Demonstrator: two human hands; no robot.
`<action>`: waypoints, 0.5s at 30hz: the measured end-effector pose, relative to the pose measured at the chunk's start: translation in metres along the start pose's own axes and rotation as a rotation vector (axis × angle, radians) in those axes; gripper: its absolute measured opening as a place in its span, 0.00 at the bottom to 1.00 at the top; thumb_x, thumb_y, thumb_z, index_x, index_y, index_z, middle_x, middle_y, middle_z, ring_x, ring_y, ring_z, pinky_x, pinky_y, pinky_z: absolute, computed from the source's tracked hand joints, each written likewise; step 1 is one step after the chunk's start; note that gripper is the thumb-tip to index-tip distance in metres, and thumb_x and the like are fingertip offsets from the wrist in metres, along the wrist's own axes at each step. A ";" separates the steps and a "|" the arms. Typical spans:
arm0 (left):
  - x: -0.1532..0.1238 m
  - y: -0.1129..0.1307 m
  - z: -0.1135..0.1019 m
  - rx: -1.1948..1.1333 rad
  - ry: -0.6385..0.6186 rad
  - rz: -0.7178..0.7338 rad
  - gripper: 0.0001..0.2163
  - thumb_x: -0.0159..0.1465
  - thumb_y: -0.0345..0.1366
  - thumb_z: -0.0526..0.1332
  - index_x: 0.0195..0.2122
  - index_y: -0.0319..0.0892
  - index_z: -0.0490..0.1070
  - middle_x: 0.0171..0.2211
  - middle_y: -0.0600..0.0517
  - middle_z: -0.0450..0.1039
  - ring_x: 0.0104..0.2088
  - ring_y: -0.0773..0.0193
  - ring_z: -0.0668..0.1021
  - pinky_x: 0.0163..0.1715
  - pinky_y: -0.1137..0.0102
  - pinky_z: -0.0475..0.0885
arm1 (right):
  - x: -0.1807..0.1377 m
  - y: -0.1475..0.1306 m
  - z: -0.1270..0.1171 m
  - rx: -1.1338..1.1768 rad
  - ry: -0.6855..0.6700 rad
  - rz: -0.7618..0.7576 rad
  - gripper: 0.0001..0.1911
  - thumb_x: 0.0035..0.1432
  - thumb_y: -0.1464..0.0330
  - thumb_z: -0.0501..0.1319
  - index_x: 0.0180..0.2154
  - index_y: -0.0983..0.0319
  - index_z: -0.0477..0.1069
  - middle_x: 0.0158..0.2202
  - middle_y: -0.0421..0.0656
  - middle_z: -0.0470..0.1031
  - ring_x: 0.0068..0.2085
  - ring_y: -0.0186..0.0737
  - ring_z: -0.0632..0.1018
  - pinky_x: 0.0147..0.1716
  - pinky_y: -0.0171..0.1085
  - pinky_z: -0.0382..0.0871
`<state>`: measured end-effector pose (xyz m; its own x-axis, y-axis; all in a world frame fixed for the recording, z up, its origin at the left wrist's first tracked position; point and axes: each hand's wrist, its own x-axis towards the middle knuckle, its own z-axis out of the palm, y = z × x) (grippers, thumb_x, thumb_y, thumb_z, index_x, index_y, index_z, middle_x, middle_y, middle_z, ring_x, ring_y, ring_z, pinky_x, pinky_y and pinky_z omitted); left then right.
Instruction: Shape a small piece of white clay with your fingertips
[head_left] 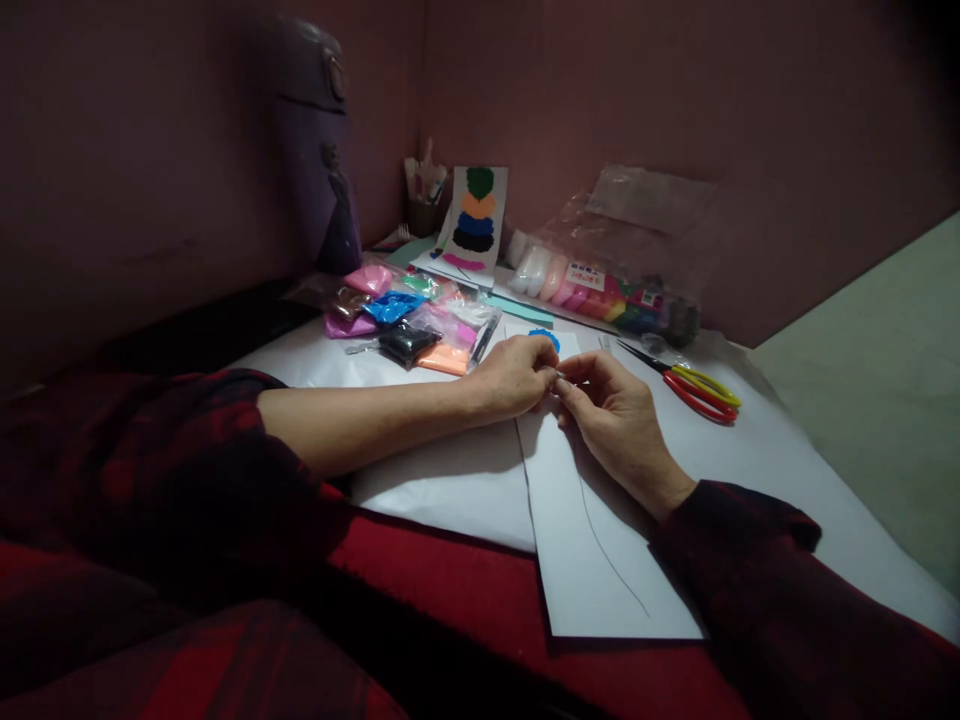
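My left hand and my right hand meet over a white paper strip, fingertips pinched together. Between them is something small and pale that I cannot make out. A thin dark curved line runs down the strip from under my right hand toward its near end. Just beyond my left fingers a blue textured patch shows at the strip's far end, partly hidden by the hand. Scissors with one red and one yellow handle lie to the right of my right hand.
Several small bags of coloured clay lie at the left. Behind stand a card with coloured patches, a cup of tools and a long pack of coloured clay. A tall purple bottle stands at the back left.
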<state>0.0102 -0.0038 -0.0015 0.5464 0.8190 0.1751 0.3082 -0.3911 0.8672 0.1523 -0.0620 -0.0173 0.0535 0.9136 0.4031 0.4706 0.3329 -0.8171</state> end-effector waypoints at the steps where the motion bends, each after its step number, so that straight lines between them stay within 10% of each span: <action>1: 0.000 0.000 0.000 0.003 0.002 0.005 0.02 0.59 0.29 0.56 0.32 0.39 0.67 0.18 0.57 0.68 0.21 0.70 0.71 0.27 0.72 0.66 | 0.000 0.000 0.000 0.000 0.000 -0.003 0.04 0.57 0.68 0.62 0.35 0.60 0.69 0.25 0.36 0.71 0.21 0.32 0.71 0.21 0.35 0.67; 15: 0.001 0.001 0.000 0.024 0.017 -0.002 0.02 0.59 0.29 0.56 0.31 0.38 0.67 0.20 0.55 0.68 0.23 0.69 0.71 0.29 0.71 0.68 | 0.001 0.000 0.000 -0.003 0.008 -0.011 0.03 0.56 0.69 0.62 0.34 0.59 0.68 0.25 0.36 0.71 0.21 0.31 0.71 0.21 0.35 0.66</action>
<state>0.0110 -0.0031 0.0000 0.5325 0.8266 0.1819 0.3279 -0.3996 0.8561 0.1527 -0.0613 -0.0172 0.0551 0.9080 0.4153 0.4737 0.3424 -0.8114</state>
